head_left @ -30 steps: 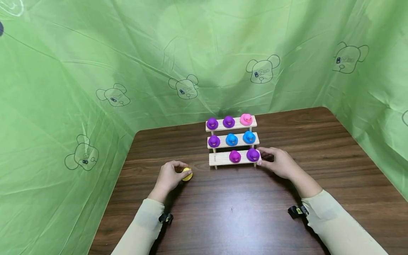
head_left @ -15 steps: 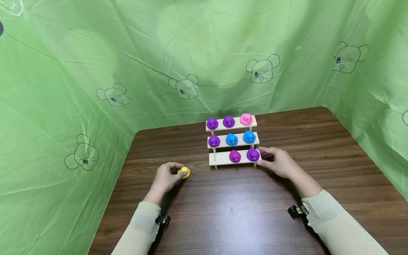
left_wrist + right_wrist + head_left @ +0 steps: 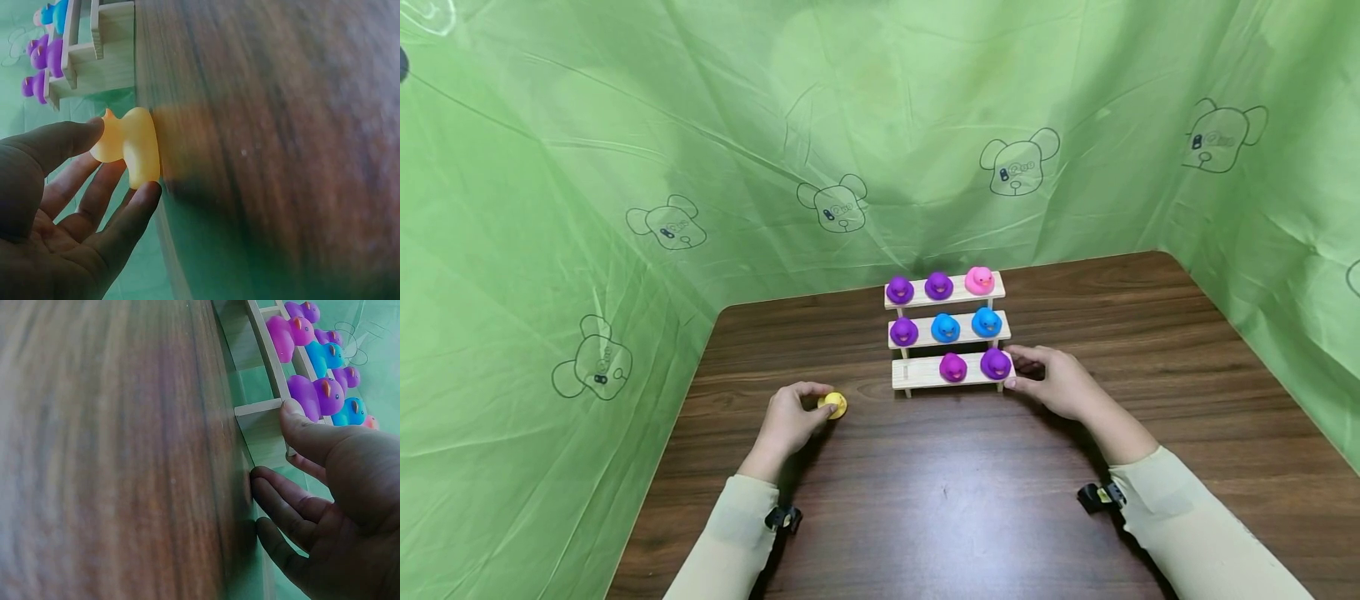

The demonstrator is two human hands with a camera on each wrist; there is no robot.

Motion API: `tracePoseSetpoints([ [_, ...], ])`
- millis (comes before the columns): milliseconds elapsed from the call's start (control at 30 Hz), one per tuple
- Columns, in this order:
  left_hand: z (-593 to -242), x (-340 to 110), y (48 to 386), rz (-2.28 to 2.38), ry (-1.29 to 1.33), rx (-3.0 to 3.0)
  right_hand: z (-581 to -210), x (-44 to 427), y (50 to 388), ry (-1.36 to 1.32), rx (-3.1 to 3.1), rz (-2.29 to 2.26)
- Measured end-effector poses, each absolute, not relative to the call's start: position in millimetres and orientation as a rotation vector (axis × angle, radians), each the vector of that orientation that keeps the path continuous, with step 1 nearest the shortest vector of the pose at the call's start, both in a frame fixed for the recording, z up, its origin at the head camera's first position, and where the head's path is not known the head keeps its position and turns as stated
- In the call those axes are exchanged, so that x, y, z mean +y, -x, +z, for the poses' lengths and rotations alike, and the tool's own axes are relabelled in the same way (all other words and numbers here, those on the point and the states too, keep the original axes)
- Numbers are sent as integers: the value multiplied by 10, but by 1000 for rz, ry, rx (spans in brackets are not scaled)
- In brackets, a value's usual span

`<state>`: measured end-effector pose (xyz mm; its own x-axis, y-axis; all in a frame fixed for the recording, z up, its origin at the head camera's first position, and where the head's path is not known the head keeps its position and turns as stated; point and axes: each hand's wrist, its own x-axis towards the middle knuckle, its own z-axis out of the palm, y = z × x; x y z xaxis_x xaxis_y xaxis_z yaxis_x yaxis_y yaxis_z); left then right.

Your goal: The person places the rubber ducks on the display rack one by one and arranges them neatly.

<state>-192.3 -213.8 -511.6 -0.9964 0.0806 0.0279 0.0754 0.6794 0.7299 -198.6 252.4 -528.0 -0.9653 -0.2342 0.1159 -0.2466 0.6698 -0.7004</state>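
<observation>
Close to the table, my left hand [image 3: 788,417] holds a yellow rubber duck [image 3: 140,147], with the thumb at its head and fingers around its body. The duck appears upright, its base at the tabletop. A three-tier wooden shelf [image 3: 917,375] stands to its right. My right hand [image 3: 1054,382] grips the right end of the lowest tier, thumb at the front edge [image 3: 294,412] and a finger behind. Beside that thumb sits a purple duck [image 3: 996,364]. A magenta duck [image 3: 953,367] is at the middle of this tier, with bare wood on its left.
On the middle tier are a purple duck [image 3: 903,332] and two blue ducks [image 3: 945,327]. The top tier carries two purple ducks [image 3: 938,286] and a pink duck [image 3: 980,281]. Green cloth [image 3: 910,100] hangs around the back and sides of the brown wooden table [image 3: 940,500].
My left hand and the yellow duck have shifted slightly left, and the duck has gone from tilted to upright. In the last half second they have barely moved. My right hand stays put.
</observation>
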Motion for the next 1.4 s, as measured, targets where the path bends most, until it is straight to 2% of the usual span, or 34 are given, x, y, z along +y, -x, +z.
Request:
tracePoseSetpoints([
  [633,-5093,-2085,1927,1432,-222,2868,-5265,2513,1983,-415,-2861,1199],
  [967,-5075,-1909,1957,1530,-382,2835,-5265,2516,1982,-411,-2862,1199],
  [1400,-5031,-1647,2005,1589,-413,2763,-5280,2523,1989,-397,-2870,1210],
])
